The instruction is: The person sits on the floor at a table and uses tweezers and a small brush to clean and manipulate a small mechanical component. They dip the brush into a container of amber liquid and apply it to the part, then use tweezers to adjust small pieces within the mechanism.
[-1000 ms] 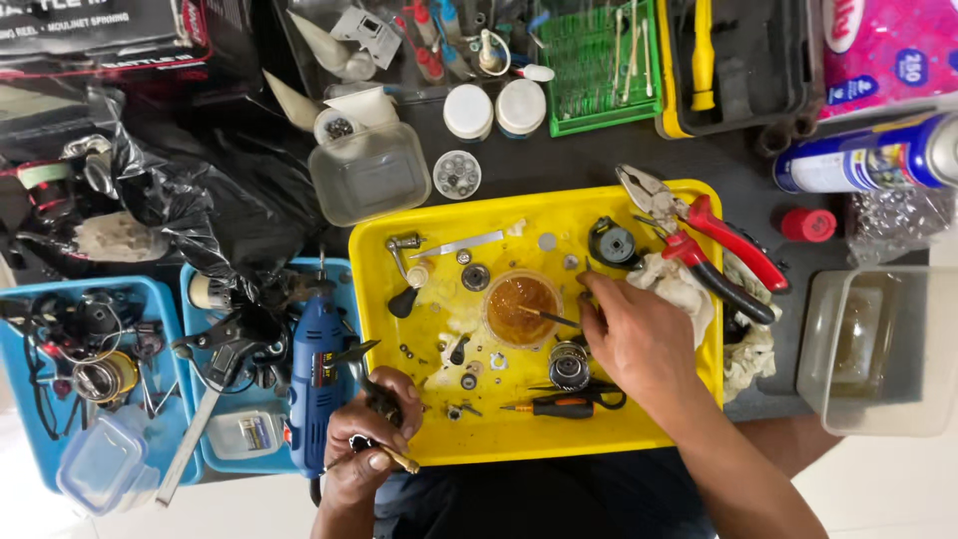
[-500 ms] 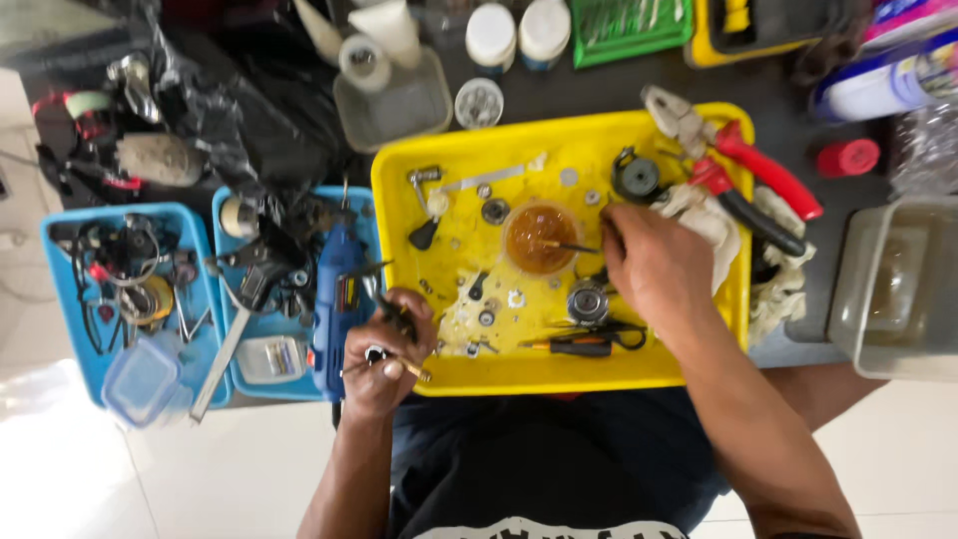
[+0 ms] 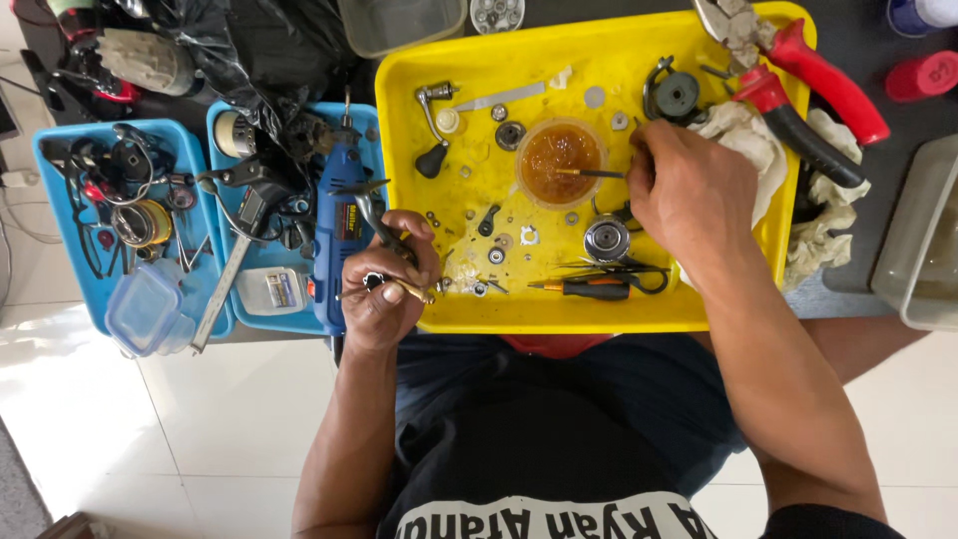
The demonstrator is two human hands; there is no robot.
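My left hand point(image 3: 384, 284) grips a small dark metal part with a brass-coloured pin at the front left corner of the yellow tray point(image 3: 699, 309). My right hand point(image 3: 689, 195) holds a thin brush point(image 3: 589, 173) whose tip dips into a small round cup of amber liquid point(image 3: 559, 160) in the tray's middle. Small gears, washers and screws lie scattered over the tray. A round metal spool point(image 3: 606, 240) and a small screwdriver point(image 3: 589, 289) lie just below my right hand.
Red-handled pliers point(image 3: 798, 80) and a crumpled rag point(image 3: 748, 140) sit at the tray's right. A blue rotary tool point(image 3: 337, 230) lies in a blue tray point(image 3: 225, 319) on the left, beside another blue tray point(image 3: 60, 230) of parts. A clear box point(image 3: 928, 250) stands at right.
The view has shifted down and closer. My right hand stays at the amber cup with the brush. My left hand still holds the small part at the tray's corner.
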